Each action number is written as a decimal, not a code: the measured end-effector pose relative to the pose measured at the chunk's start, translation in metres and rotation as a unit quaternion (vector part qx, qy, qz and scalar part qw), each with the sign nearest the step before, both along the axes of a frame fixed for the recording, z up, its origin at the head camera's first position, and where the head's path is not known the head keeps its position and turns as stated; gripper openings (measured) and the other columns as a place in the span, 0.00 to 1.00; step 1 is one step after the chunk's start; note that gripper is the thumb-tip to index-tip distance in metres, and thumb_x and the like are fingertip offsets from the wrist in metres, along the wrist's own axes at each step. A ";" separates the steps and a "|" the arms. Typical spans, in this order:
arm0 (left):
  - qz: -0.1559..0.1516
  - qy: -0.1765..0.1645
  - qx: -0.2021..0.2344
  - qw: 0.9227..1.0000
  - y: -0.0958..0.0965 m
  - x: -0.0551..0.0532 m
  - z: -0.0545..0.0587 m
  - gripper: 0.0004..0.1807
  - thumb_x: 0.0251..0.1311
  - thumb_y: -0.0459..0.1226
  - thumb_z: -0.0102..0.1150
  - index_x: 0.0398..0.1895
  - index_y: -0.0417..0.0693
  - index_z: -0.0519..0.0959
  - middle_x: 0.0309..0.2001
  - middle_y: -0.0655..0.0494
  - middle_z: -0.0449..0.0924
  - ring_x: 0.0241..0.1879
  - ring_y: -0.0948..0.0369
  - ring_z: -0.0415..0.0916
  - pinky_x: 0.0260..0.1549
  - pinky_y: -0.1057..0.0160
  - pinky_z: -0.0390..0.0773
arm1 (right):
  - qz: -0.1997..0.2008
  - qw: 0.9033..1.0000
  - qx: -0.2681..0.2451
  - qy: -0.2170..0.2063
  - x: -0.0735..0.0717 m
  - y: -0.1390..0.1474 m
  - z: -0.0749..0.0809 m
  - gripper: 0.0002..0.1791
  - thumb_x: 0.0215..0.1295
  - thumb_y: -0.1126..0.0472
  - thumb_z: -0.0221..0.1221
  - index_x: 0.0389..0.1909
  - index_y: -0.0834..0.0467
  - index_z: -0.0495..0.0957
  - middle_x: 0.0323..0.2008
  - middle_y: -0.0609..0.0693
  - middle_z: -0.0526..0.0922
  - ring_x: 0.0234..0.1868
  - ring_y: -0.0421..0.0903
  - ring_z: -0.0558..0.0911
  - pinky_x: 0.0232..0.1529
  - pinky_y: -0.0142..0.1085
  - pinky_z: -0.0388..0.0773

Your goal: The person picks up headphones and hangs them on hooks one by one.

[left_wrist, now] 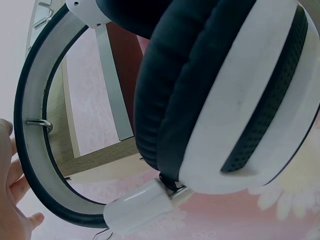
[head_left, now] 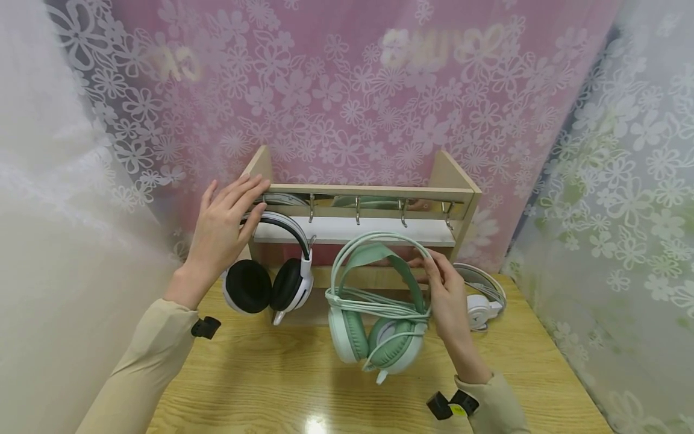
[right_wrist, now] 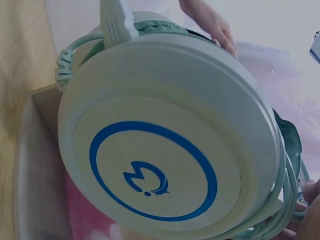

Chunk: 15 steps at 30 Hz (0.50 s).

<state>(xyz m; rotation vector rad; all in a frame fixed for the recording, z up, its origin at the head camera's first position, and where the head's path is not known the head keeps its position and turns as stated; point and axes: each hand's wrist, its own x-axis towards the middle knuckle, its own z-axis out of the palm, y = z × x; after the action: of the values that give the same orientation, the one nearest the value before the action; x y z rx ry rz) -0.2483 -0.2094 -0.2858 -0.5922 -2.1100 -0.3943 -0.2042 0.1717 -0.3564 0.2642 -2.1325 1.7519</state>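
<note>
Headset of mint-green plastic with padded cups and a coiled-round cable (head_left: 379,307), held in the air before a pale wooden rack (head_left: 374,190), above the wood-grain table (head_left: 260,374). Long axis near upright: headband arch up, cups down, small white tip pointing at the tabletop. Right hand (head_left: 447,289) clamped on the band's right side; fingers behind the band partly hidden. Right-wrist view: one cup's blue-ringed face fills much of it, the hand cut off at the lower right corner.

White headset with black ear pads (head_left: 287,286) hangs from a metal hook at the rack's left end, arch up, cups down. Left hand (head_left: 219,229) at the headband and rail, fingers extended; cannot tell whether they touch the band. Left-wrist view crops both its cups.

White-and-grey headset (head_left: 479,310) to the right, partly behind the right hand.
</note>
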 end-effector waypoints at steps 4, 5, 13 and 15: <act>-0.001 0.003 0.000 1.000 0.000 0.000 0.000 0.24 0.72 0.41 0.58 0.70 0.52 0.74 0.69 0.50 0.74 0.72 0.50 0.66 0.75 0.40 0.44 | 0.014 1.000 -0.009 -0.012 0.000 -0.003 0.007 0.24 0.81 0.49 0.46 0.62 0.62 0.76 0.48 0.52 0.84 0.40 0.41 0.87 0.33 0.33 0.82; -0.001 0.004 0.000 1.000 0.000 0.000 0.000 0.24 0.72 0.41 0.58 0.70 0.52 0.74 0.69 0.50 0.74 0.71 0.50 0.66 0.75 0.40 0.45 | 0.020 1.000 -0.016 -0.014 0.000 -0.004 0.009 0.24 0.81 0.50 0.46 0.62 0.63 0.75 0.47 0.50 0.84 0.40 0.41 0.87 0.33 0.33 0.82; -0.003 0.003 0.003 1.000 0.000 0.000 0.000 0.25 0.72 0.41 0.58 0.70 0.52 0.74 0.69 0.50 0.74 0.71 0.49 0.66 0.76 0.40 0.44 | 0.045 0.997 -0.054 -0.025 -0.003 -0.010 0.019 0.24 0.81 0.52 0.46 0.64 0.64 0.74 0.42 0.40 0.85 0.38 0.41 0.87 0.29 0.32 0.83; -0.002 0.002 0.003 1.000 0.000 0.000 0.000 0.25 0.72 0.41 0.58 0.70 0.52 0.74 0.69 0.50 0.74 0.71 0.49 0.66 0.76 0.40 0.44 | 0.046 0.997 -0.055 -0.029 -0.004 -0.012 0.021 0.24 0.81 0.52 0.47 0.64 0.64 0.74 0.42 0.40 0.85 0.37 0.40 0.86 0.30 0.32 0.83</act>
<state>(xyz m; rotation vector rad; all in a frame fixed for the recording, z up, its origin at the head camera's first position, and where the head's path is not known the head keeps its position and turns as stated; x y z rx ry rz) -0.2485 -0.2094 -0.2857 -0.5939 -2.1040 -0.4022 -0.2078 0.1595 -0.3350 0.2908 -2.0854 1.9438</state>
